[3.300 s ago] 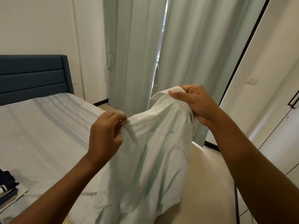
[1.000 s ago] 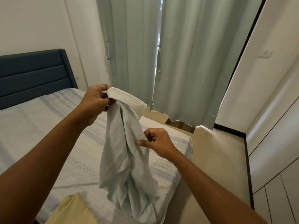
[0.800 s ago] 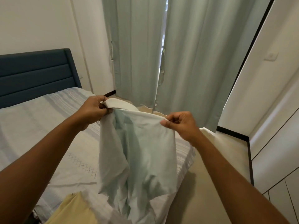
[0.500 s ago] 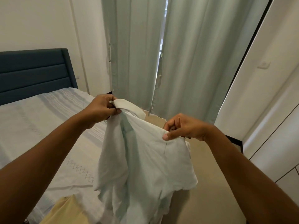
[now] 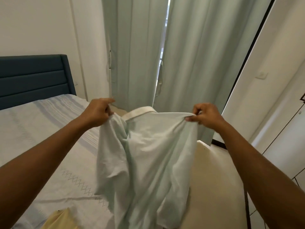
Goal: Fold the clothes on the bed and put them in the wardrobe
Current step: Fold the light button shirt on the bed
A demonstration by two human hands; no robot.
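Here the left hand (image 5: 97, 112) and right hand (image 5: 204, 115) each pinch a shoulder of the pale green polo shirt (image 5: 146, 156), hanging over the bed (image 5: 41, 138) edge. Best to keep the shoulders level and taut, then lay it flat on the bed for folding.

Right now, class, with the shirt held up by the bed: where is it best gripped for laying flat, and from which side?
Grip the shirt at its two shoulders, one each side of the white collar, from above, as the left hand and right hand pinch it now. Held so, the body hangs open and should lower flat onto the bed.
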